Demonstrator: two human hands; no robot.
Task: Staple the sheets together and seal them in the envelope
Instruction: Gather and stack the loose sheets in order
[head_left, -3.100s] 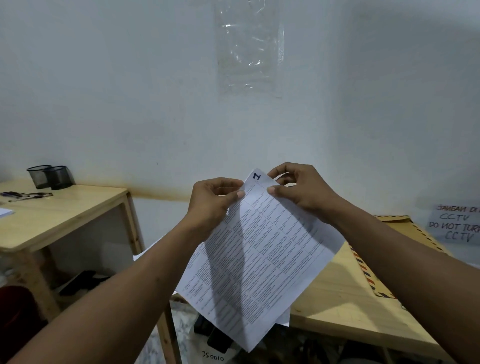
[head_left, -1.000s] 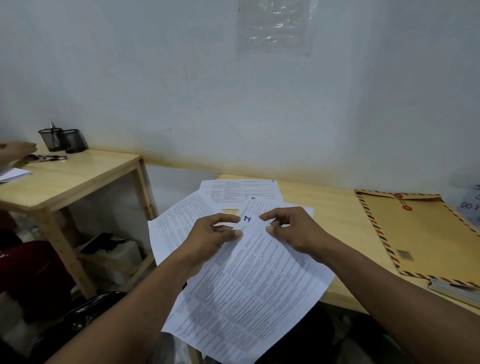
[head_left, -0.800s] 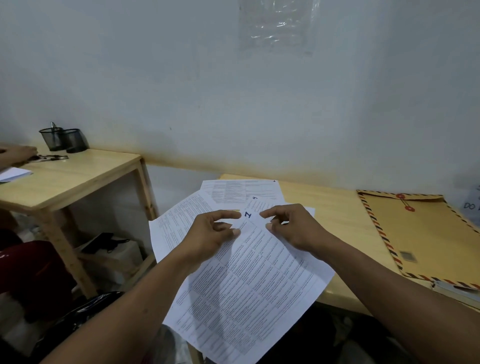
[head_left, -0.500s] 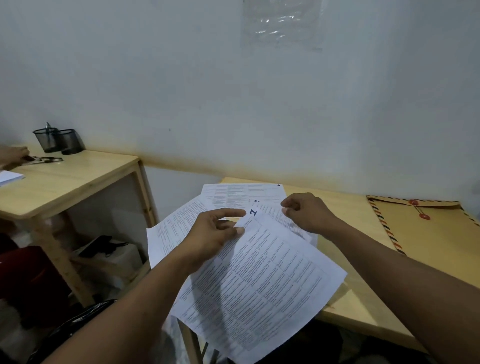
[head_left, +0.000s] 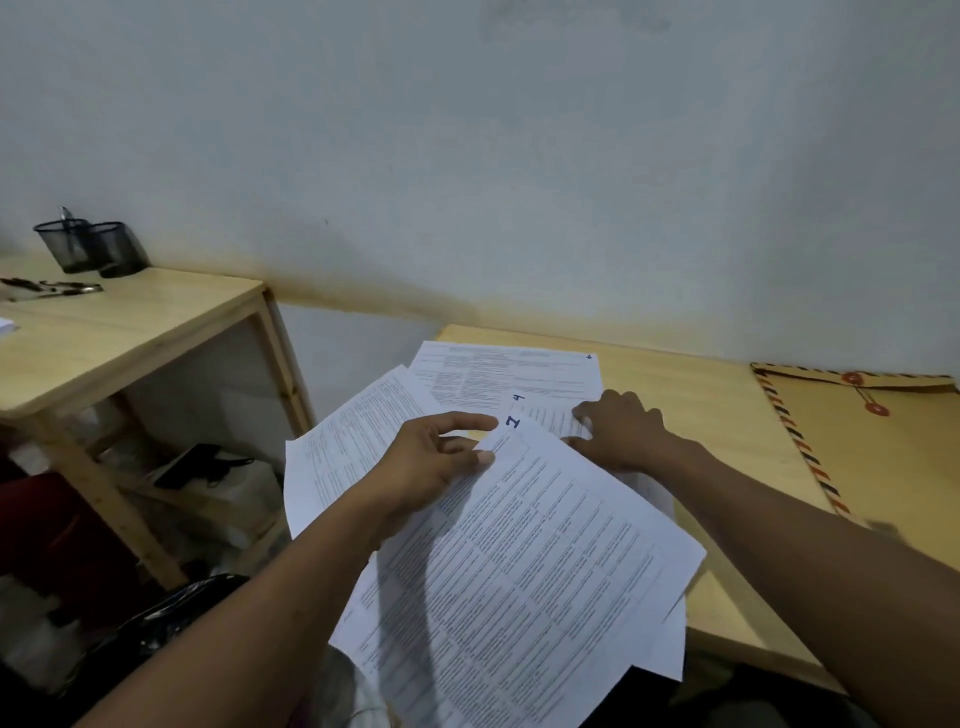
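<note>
My left hand pinches the top corner of a printed sheet marked "1", held tilted over the desk's near edge. My right hand rests on a sheet marked "4" lying on the wooden desk, thumb and fingers at its edge. Another sheet lies flat further back. A further sheet hangs off the desk's left side. A brown envelope with striped border and red string buttons lies at the right. No stapler is in view.
A second wooden desk stands at the left with two black mesh pen cups and scissors. Below it are boxes and a black device on a shelf. A white wall runs behind both desks.
My right hand let go of the sheet marked "1" and moved onto the sheet marked "4" on the desk. My left hand kept holding the sheet. The view tilted down.
</note>
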